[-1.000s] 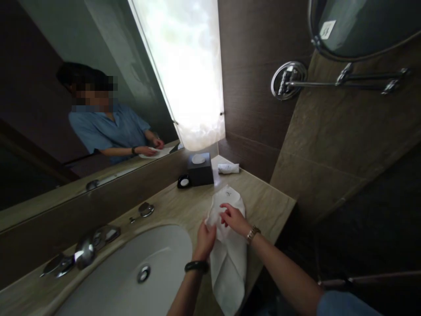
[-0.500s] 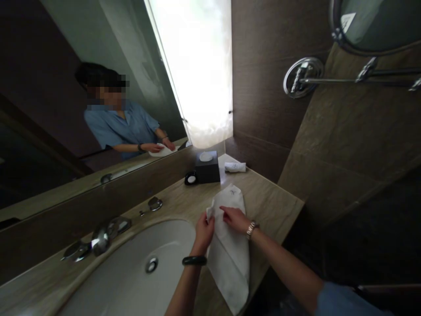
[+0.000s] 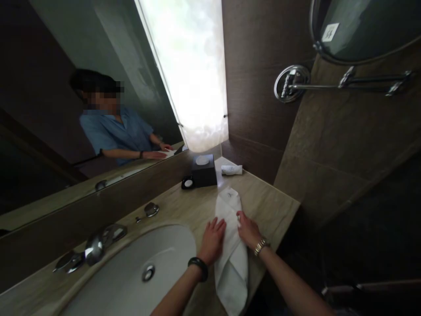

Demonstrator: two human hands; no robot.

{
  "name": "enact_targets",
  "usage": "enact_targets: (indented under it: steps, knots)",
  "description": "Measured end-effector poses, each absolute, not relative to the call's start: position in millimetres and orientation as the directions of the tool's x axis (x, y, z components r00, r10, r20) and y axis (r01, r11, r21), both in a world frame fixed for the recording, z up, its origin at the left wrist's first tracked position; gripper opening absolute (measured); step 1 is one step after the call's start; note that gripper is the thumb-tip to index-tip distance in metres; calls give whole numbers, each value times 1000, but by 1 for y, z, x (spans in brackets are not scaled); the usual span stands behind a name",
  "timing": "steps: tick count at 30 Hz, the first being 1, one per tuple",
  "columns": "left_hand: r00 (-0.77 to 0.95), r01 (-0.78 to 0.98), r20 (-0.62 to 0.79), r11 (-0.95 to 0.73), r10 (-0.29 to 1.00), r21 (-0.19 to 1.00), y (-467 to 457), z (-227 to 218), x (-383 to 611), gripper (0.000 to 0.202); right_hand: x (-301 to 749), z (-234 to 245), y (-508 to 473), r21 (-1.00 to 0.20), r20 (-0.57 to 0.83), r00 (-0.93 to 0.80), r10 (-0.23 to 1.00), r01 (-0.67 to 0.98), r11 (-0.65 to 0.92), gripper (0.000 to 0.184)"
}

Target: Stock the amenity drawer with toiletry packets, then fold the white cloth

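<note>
A white cloth [image 3: 232, 259], which looks like a folded towel, lies lengthwise on the stone counter to the right of the sink. Its far end narrows and carries a small dark mark; diagonal folds cross its middle. My left hand [image 3: 213, 239] lies flat on the cloth's left side, fingers stretched out. On the opposite edge, my right hand [image 3: 249, 230] has its thumb and fingers pinched together on the cloth. A dark bangle [image 3: 199, 267] circles my left wrist, and a metal watch [image 3: 262, 246] is on the right one.
The sink [image 3: 131, 285] is at the left, with a chrome tap [image 3: 94, 250] behind it. Beyond the cloth stand a dark tissue box [image 3: 204, 173], a small black dish [image 3: 187, 182] and a rolled white cloth [image 3: 232, 170]. The counter [image 3: 272, 197] ends at the right.
My left hand has let go of the cloth's left edge and flattened onto it. My right hand has moved from the middle to the right edge. The left flap is now folded over, making the cloth narrower.
</note>
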State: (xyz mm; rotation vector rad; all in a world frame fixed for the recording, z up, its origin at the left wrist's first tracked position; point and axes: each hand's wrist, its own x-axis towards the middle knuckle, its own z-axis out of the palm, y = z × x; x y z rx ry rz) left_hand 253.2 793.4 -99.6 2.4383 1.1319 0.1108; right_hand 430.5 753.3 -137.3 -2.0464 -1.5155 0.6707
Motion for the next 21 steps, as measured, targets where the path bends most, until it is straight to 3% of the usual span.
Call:
enact_targets:
  steps: [6,10,13,15,18,21]
  knots:
    - [718,696,-231,-667,657,266,780,-104,221,61,416,-131,758,-528,-13,95,995,845,-88,44]
    - [782,609,-325,-765,533,210,760,-100,194,73,420,-129,746,-510,26,-81,996,856,83,38]
    - [808,575,-347,-767,476,285,752,-93,189,74,440,-132,720,-585,-33,-238,971,792,174,66]
    - [805,593,-319,-685,500,424,758,-88,199,62,455,-133,705,-637,-118,-297,947,755,158,83]
    - [656,705,-329,-397,679,587,790,-90,231,30,468,-136,699,-670,-211,-250,945,741,46,86]
    - [442,814,-350,-205,826,543,833,-102,267,47,463,-143,715,-701,-184,18,983,699,-144,66]
